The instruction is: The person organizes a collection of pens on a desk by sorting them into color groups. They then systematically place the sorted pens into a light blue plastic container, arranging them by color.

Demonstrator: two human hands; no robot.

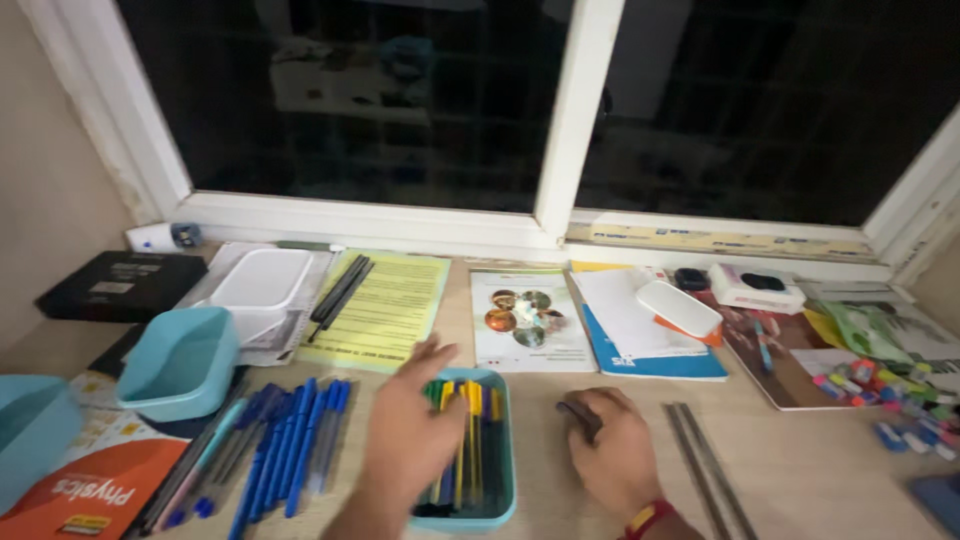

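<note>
While left hand [408, 435] covers plastic tray [503, 490], right hand [617, 450] curls.

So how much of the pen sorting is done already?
Partly done. The teal tray already holds a batch of yellow and green pens, with the left hand resting over it. The right hand has a dark pen in its grip. Still loose: a row of blue pens on the desk, plus small colourful erasers scattered at the right.

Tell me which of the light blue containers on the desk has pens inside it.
The shallow blue tray under the left hand, packed with yellow and green pens. The blue tub further left is tipped with none showing inside; the blue container at the edge shows none either.
</note>
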